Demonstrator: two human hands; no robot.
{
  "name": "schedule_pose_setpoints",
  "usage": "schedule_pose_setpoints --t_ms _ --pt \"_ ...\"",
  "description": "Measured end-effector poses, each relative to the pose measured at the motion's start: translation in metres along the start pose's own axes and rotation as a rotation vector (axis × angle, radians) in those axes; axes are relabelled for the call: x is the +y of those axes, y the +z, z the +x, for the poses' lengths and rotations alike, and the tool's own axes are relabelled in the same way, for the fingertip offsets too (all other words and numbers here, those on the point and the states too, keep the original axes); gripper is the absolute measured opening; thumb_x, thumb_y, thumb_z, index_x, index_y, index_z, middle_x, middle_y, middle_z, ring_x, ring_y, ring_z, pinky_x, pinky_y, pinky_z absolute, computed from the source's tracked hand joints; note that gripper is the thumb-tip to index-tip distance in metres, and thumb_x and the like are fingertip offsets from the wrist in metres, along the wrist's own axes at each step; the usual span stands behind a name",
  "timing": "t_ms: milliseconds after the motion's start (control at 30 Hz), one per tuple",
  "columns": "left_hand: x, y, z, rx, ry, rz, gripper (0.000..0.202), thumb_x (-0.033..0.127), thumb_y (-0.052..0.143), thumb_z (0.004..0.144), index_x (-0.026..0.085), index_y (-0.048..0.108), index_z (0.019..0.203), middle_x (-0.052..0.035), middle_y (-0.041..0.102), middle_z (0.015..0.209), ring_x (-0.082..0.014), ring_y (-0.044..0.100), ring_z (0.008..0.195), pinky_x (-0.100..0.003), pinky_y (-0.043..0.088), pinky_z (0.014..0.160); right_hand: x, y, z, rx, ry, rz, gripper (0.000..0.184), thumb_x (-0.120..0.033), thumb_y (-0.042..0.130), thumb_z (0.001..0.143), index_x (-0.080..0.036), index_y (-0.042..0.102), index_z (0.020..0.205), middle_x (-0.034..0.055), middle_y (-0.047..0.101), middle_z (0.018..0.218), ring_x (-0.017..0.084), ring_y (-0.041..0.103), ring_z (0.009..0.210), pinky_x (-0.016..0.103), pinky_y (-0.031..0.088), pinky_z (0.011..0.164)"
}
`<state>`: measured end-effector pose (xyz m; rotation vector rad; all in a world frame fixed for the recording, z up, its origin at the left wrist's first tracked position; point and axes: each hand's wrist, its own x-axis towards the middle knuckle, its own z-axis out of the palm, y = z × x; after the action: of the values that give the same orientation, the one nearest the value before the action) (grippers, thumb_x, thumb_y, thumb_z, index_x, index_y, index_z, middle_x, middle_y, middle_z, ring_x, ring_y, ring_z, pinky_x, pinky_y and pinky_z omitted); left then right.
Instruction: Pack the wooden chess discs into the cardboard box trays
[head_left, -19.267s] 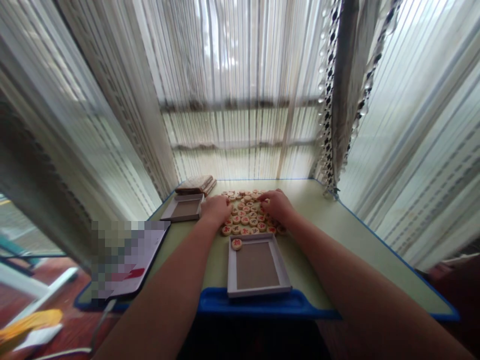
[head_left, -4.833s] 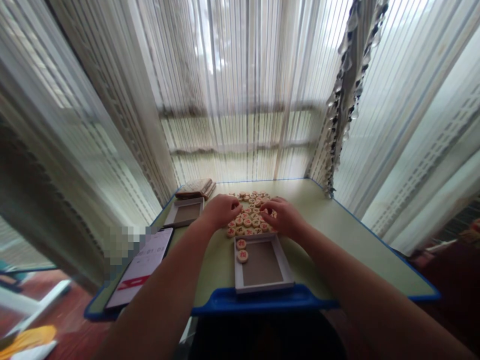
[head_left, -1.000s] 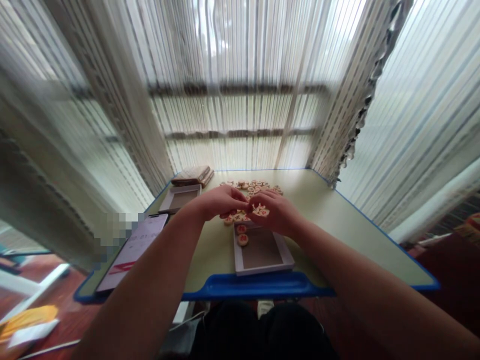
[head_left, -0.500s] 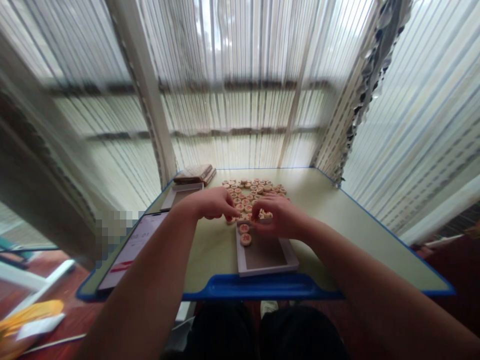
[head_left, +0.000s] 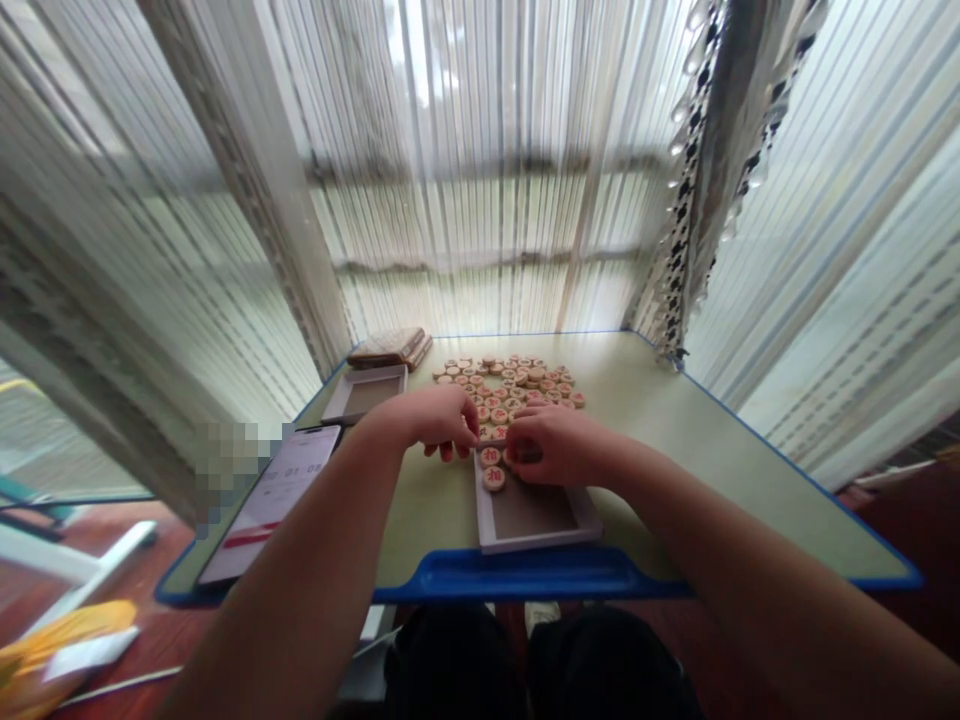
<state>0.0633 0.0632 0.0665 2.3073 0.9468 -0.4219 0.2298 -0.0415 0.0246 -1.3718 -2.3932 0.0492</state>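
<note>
Two round wooden xiangqi pieces with red characters, an upper piece [head_left: 490,456] and a lower piece [head_left: 493,478], lie in the left part of a shallow white-rimmed box tray [head_left: 486,522]. Over the tray's far side, my right hand [head_left: 559,442] is closed in a pinch, with the edge of another piece [head_left: 508,457] showing at its fingertips. My left hand [head_left: 442,418] hovers by the tray's far left corner, fingers curled and thumb close to them; whatever they hold is hidden. Just beyond both hands spreads a pile of xiangqi pieces [head_left: 498,415], some face up with red characters.
A phone [head_left: 281,495] lies by the table's left edge. Behind it are a second shallow tray [head_left: 365,393] and a folded brown item [head_left: 388,346]. The table [head_left: 675,470] has a blue rim and a blue front ledge [head_left: 517,575]. Sheer curtains hang behind.
My right hand has come nearer, lowering over the tray beside the upper piece. My left hand has drawn slightly back from the pile and its fingers are more curled.
</note>
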Motion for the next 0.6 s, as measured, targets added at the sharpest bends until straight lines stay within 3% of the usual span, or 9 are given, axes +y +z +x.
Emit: schedule_pose_setpoints --t_ms 600 --pt "-0.0063 0.0006 0.0053 -0.004 0.070 -0.020 0.022 0.026 0.055 0.065 0.014 0.062 0.081 -0.0029 0.064 0.068 -0.0074 0.049 0.047 -0.019 0.035 0.042 0.0053 -0.0010 -0.0020 -0.004 0.025 0.048 0.011 -0.028 0.060 0.072 -0.021 0.067 0.075 0.0000 0.058 0.066 0.011 0.049 0.064 0.023 0.035 0.059"
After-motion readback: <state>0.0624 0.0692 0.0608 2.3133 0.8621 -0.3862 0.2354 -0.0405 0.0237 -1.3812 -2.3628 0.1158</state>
